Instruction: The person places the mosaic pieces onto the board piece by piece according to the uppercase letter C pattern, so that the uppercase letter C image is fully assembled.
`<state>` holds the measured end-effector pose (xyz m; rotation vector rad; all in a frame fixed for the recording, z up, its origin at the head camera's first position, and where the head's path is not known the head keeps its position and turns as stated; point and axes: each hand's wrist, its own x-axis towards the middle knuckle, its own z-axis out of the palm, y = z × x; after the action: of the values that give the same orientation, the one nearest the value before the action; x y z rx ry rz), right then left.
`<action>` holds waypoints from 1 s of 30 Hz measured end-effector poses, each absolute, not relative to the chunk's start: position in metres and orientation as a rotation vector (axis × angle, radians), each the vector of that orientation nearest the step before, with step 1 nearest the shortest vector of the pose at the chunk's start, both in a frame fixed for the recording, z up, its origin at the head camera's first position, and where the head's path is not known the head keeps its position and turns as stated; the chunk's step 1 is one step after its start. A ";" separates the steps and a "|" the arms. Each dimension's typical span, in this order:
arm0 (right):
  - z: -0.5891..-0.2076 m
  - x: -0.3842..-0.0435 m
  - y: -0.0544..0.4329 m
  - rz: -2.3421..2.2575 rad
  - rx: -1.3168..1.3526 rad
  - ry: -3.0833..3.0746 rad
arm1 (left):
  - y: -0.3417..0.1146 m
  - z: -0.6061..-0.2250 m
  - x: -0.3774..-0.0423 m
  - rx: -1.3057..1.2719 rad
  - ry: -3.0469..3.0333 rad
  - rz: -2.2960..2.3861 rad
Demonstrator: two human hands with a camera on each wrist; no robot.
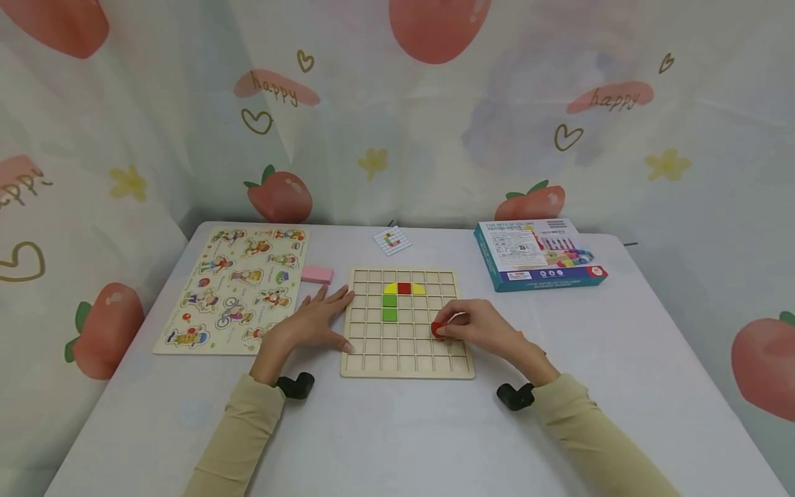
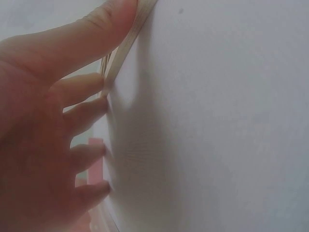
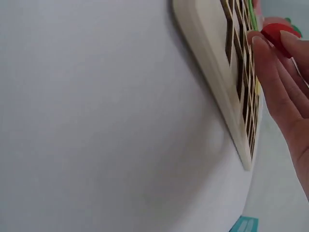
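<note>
A wooden grid board point(image 1: 406, 368) lies flat on the table. Two yellow quarter-round pieces flank a red square tile point(image 1: 404, 288) in one of its upper rows, and two green square tiles point(image 1: 389, 314) run down below the left one. My right hand point(image 1: 475, 328) pinches a red round-edged piece point(image 3: 279, 36) between thumb and fingers over the board's right part. With fingers spread, my left hand point(image 1: 313, 323) rests at the board's left edge, thumb and fingertips touching the rim and the table beside it.
A picture puzzle board point(image 1: 214, 290) lies to the left, with a pink block point(image 1: 317, 275) by its right edge. Behind the grid board is a small pattern card point(image 1: 392, 240). A teal and white box point(image 1: 540, 254) lies at the back right, before a printed curtain.
</note>
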<state>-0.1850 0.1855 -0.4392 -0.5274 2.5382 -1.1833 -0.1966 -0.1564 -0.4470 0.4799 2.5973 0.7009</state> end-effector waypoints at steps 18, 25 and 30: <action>-0.441 -0.199 0.134 -1.116 -0.621 2.587 | -0.158 -0.449 -0.199 0.501 2.591 0.702; -0.441 -0.203 0.118 -1.066 -0.639 2.607 | -0.158 -0.448 -0.200 0.499 2.591 0.698; -0.443 -0.203 0.109 -1.022 -0.658 2.614 | -0.158 -0.448 -0.200 0.499 2.587 0.691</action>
<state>-0.2033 0.1094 -0.4427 -0.6581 2.6138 -1.0215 -0.1996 -0.1578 -0.4482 0.4993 2.5870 0.6911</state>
